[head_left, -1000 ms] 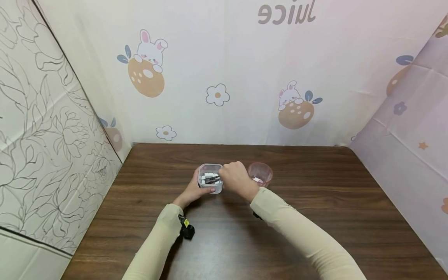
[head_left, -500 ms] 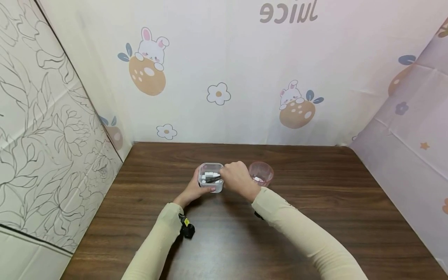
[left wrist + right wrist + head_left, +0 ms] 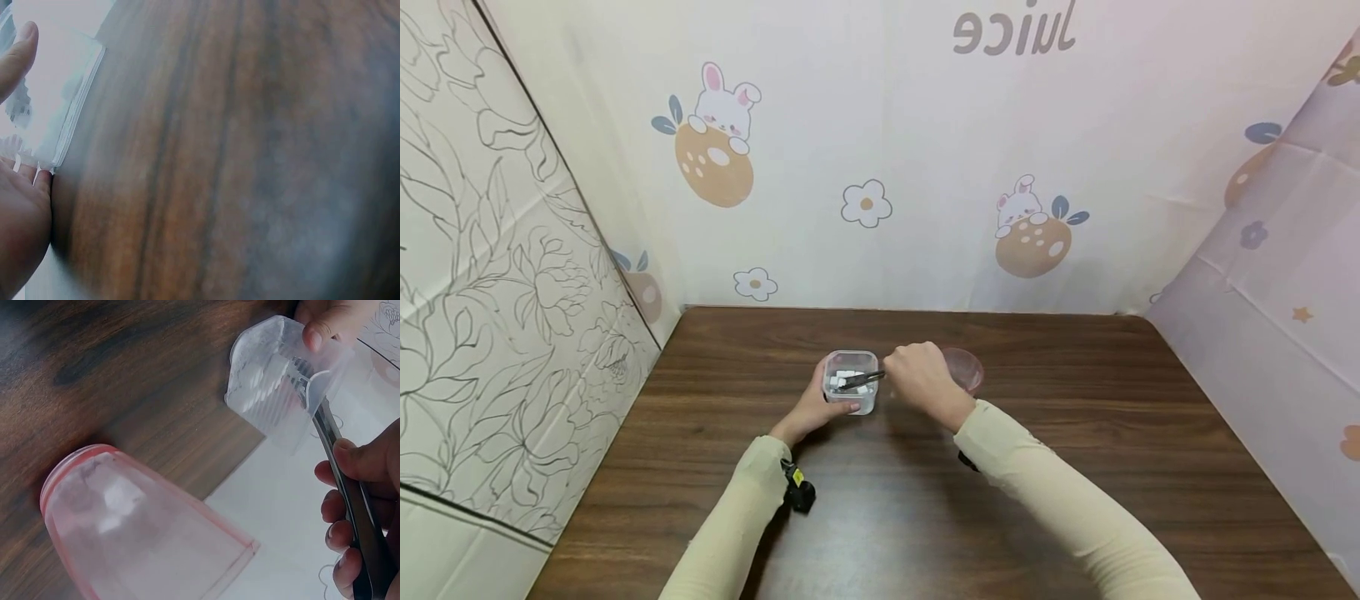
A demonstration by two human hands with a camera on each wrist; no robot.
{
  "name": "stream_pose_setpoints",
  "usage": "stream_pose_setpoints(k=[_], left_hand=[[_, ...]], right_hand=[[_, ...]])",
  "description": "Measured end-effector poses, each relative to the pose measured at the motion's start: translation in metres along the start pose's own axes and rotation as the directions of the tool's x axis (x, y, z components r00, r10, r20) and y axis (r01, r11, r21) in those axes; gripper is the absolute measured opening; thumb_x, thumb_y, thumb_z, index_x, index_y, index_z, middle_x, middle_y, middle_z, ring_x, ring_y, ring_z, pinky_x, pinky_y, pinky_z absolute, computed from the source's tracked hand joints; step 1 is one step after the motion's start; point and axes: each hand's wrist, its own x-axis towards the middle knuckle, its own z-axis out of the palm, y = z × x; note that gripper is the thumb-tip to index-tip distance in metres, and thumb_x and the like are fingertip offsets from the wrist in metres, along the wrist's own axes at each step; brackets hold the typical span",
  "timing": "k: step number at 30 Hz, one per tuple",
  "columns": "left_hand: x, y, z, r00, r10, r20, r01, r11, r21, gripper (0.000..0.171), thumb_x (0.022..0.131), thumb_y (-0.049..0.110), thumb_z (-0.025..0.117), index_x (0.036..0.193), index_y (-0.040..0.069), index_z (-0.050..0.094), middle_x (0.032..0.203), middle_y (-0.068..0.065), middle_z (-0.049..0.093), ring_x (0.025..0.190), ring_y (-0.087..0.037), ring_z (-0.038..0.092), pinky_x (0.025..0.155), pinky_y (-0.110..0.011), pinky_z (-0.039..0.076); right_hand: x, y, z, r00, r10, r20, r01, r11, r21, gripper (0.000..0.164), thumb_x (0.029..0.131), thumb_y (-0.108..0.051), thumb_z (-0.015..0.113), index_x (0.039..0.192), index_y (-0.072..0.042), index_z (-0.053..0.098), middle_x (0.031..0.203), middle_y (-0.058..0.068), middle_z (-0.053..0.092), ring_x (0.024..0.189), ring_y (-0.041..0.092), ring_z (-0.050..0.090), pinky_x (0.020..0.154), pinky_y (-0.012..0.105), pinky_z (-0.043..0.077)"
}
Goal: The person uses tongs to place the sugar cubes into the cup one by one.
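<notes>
My left hand (image 3: 814, 407) grips a clear square plastic container (image 3: 852, 403), thumb on its near side and fingers round its left. Inside lie several small white cubes (image 3: 842, 380). My right hand (image 3: 921, 379) holds dark metal tongs (image 3: 867, 379), fingers curled round the handle in the right wrist view. Their tips reach down into the container; whether they pinch a cube cannot be made out. Just behind the right hand stands a pink see-through cup (image 3: 144, 519), partly hidden by that hand in the head view. Pale blurred shapes show through its wall.
A brown wood-grain table (image 3: 880, 517) carries everything. A printed cloth wall (image 3: 880, 125) rises at its back edge, with further walls at left and right. A black wrist camera (image 3: 800, 490) is strapped at the left sleeve.
My right hand has shifted right and slightly up with the tongs, so more of them shows above the container. It covers more of the pink cup. The left hand stays in place.
</notes>
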Motion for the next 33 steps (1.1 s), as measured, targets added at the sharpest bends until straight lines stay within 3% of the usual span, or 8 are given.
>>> stream_pose_setpoints(k=[5, 10, 13, 20, 27, 33], left_hand=[[0.006, -0.02, 0.0, 0.999, -0.016, -0.028, 0.017, 1.0, 0.013, 0.101, 0.074, -0.001, 0.079, 0.151, 0.01, 0.013, 0.149, -0.019, 0.028, 0.129, -0.033, 0.034, 0.105, -0.045, 0.026], [0.007, -0.024, 0.0, 0.999, -0.013, -0.035, 0.014, 1.0, 0.024, 0.1, 0.074, 0.0, 0.079, 0.15, 0.01, 0.014, 0.15, -0.017, 0.027, 0.128, -0.033, 0.035, 0.105, -0.045, 0.027], [0.006, -0.02, -0.001, 0.999, -0.022, -0.027, 0.022, 1.0, 0.021, 0.101, 0.074, 0.0, 0.079, 0.151, 0.009, 0.013, 0.151, -0.019, 0.025, 0.13, -0.035, 0.033, 0.107, -0.047, 0.024], [-0.004, 0.007, 0.0, 1.0, -0.016, 0.017, 0.015, 1.0, 0.018, 0.097, 0.076, -0.002, 0.076, 0.149, -0.001, 0.011, 0.15, -0.027, 0.022, 0.13, -0.039, 0.031, 0.107, -0.051, 0.023], [-0.006, 0.01, 0.002, 0.999, -0.028, 0.024, 0.027, 1.0, 0.016, 0.097, 0.077, -0.002, 0.075, 0.149, 0.001, 0.011, 0.151, -0.025, 0.02, 0.132, -0.04, 0.027, 0.107, -0.052, 0.021], [-0.005, 0.009, 0.0, 0.999, -0.03, 0.022, 0.029, 1.0, 0.01, 0.099, 0.076, -0.001, 0.076, 0.15, 0.003, 0.01, 0.153, -0.023, 0.019, 0.134, -0.04, 0.026, 0.109, -0.049, 0.019]], right_hand=[[-0.005, 0.004, -0.005, 1.0, 0.015, 0.009, -0.015, 1.0, 0.006, 0.028, 0.065, -0.025, 0.08, 0.054, -0.017, 0.056, 0.051, -0.004, 0.049, 0.044, 0.012, 0.041, 0.039, 0.034, 0.041], [-0.01, 0.008, -0.012, 0.999, 0.032, -0.019, -0.031, 0.999, 0.039, 0.035, 0.073, -0.023, 0.076, 0.051, -0.019, 0.05, 0.049, -0.005, 0.043, 0.043, 0.012, 0.039, 0.038, 0.034, 0.038], [-0.013, 0.011, -0.017, 0.998, 0.047, -0.03, -0.046, 0.997, 0.056, 0.036, 0.076, -0.024, 0.076, 0.052, -0.02, 0.049, 0.049, -0.005, 0.042, 0.042, 0.012, 0.039, 0.038, 0.033, 0.037], [-0.022, 0.018, -0.026, 0.996, 0.049, -0.078, -0.044, 0.997, 0.064, 0.036, 0.075, -0.019, 0.075, 0.051, -0.02, 0.048, 0.047, -0.006, 0.039, 0.041, 0.01, 0.033, 0.036, 0.03, 0.033], [-0.034, 0.029, -0.029, 0.993, 0.072, -0.096, -0.064, 0.994, 0.086, 0.027, 0.078, -0.017, 0.073, 0.056, -0.019, 0.057, 0.048, -0.005, 0.044, 0.042, 0.011, 0.033, 0.036, 0.029, 0.028], [-0.042, 0.037, -0.033, 0.988, 0.08, -0.132, -0.069, 0.994, 0.085, 0.019, 0.077, -0.018, 0.074, 0.061, -0.018, 0.064, 0.053, -0.004, 0.053, 0.041, 0.012, 0.036, 0.035, 0.031, 0.032]])
